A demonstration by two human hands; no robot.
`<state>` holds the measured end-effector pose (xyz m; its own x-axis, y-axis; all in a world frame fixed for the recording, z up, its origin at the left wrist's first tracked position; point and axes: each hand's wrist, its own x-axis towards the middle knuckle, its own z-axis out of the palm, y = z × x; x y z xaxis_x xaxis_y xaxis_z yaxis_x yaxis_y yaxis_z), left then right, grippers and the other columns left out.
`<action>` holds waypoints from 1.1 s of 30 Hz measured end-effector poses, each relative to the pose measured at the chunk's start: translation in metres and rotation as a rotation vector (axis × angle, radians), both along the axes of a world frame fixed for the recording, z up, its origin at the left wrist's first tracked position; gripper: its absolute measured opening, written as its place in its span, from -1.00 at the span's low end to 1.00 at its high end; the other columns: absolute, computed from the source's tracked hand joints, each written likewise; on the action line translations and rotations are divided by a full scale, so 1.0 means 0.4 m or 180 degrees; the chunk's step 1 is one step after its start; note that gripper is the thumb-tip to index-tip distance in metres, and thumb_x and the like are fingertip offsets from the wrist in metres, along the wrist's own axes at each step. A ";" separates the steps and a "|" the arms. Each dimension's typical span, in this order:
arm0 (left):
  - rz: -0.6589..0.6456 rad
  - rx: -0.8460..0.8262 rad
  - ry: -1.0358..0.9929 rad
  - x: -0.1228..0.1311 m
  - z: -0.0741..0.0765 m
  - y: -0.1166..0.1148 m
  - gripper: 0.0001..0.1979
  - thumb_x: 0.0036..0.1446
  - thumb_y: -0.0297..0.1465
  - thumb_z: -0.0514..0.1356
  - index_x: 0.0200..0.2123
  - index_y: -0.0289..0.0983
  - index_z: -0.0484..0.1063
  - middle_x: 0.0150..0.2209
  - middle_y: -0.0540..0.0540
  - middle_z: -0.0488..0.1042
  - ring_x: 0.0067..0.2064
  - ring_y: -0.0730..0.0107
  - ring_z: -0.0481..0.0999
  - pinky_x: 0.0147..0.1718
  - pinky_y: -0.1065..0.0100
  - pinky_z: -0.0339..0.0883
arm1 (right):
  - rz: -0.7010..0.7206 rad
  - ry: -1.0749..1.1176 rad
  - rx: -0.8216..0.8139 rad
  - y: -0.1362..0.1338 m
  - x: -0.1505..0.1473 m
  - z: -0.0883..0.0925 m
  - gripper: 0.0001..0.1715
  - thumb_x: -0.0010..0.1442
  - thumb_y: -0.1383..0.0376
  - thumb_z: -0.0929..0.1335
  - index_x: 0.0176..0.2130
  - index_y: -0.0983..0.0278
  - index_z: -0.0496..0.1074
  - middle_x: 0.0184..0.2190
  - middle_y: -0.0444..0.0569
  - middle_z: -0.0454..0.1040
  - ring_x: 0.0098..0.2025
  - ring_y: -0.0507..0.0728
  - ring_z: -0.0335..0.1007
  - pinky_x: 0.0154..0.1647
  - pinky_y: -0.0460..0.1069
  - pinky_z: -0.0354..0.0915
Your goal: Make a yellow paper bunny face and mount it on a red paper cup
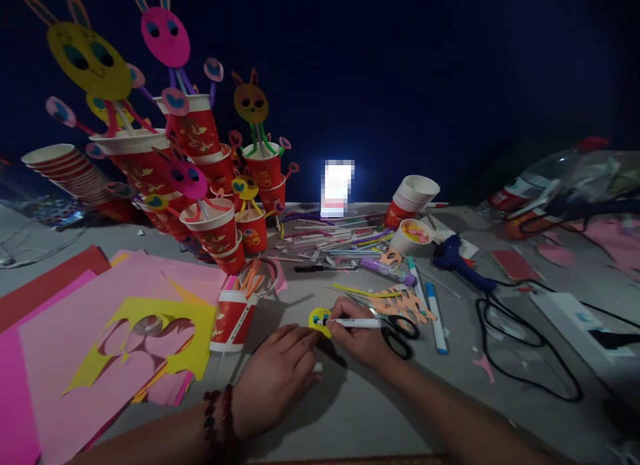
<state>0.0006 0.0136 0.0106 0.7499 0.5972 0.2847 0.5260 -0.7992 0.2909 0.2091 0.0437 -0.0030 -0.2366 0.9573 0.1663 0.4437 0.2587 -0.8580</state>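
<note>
My right hand [367,338] is closed around a white marker [364,323], its tip end over a small yellow paper disc [316,314]. Blue and dark eye shapes show on the disc, which lies on the grey table. My left hand [277,375] rests palm down just left of it, fingers stretched out, the fingertips close to the disc's lower edge; whether they touch it I cannot tell. Beside my right wrist lie scissors [400,337] with black handles. A red paper cup [233,322] with orange strips stands left of my hands.
Stacked red cups with rabbit-faced paper figures [165,37] rise at the back left. Pink and yellow paper sheets [203,332] cover the left side. Pipe cleaners and straws [325,242], a blue glue gun [463,265], its cord, a power strip [575,325] and a lit screen [337,188] are around.
</note>
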 end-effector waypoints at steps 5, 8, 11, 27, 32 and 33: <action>0.0021 0.0030 -0.0025 0.000 -0.003 -0.001 -0.83 0.33 -0.36 0.07 -0.24 -0.28 0.42 0.03 -0.16 0.54 0.08 0.17 0.47 0.09 0.08 0.33 | -0.0018 -0.0106 -0.0051 0.000 -0.002 0.000 -0.85 0.13 0.27 0.29 -0.47 0.21 0.24 -0.56 -0.18 0.29 -0.50 0.06 0.21 -0.45 -0.06 0.13; 0.0025 0.0021 -0.0007 0.000 -0.003 -0.001 -0.83 0.33 -0.35 0.07 -0.23 -0.28 0.43 0.03 -0.16 0.53 0.08 0.17 0.47 0.09 0.09 0.33 | -0.0010 -0.0107 -0.0066 0.000 -0.003 0.000 -0.84 0.13 0.26 0.30 -0.47 0.20 0.24 -0.55 -0.17 0.29 -0.49 0.07 0.21 -0.45 -0.06 0.13; 0.0024 -0.0010 -0.0036 0.000 -0.001 -0.001 -0.85 0.32 -0.36 0.08 -0.22 -0.28 0.43 0.03 -0.15 0.53 0.09 0.19 0.46 0.11 0.10 0.32 | 0.0023 -0.0118 -0.0105 0.000 -0.003 0.001 -0.85 0.14 0.27 0.29 -0.46 0.20 0.24 -0.55 -0.18 0.27 -0.49 0.07 0.20 -0.45 -0.06 0.13; 0.0028 -0.0035 -0.0065 -0.002 -0.007 -0.003 -0.89 0.29 -0.38 0.13 -0.22 -0.29 0.42 0.05 -0.16 0.52 0.09 0.19 0.46 0.11 0.09 0.32 | -0.0051 -0.0078 -0.0006 0.003 -0.003 0.006 -0.84 0.10 0.28 0.29 -0.50 0.20 0.23 -0.58 -0.19 0.26 -0.52 0.05 0.18 -0.48 -0.06 0.12; 0.0012 -0.0033 0.0001 -0.001 -0.003 -0.002 -0.86 0.31 -0.36 0.10 -0.21 -0.29 0.42 0.04 -0.18 0.53 0.09 0.16 0.47 0.10 0.07 0.34 | -0.0041 -0.0088 -0.0040 -0.001 -0.004 0.010 -0.85 0.11 0.29 0.29 -0.48 0.20 0.24 -0.58 -0.19 0.26 -0.52 0.05 0.18 -0.49 -0.07 0.12; 0.0017 -0.0030 0.0001 -0.001 -0.002 -0.001 -0.85 0.31 -0.36 0.10 -0.22 -0.29 0.42 0.04 -0.18 0.53 0.08 0.15 0.47 0.09 0.07 0.35 | -0.0042 -0.0107 -0.0049 -0.001 -0.004 0.009 -0.86 0.11 0.29 0.29 -0.48 0.20 0.24 -0.58 -0.19 0.27 -0.52 0.06 0.18 -0.49 -0.07 0.12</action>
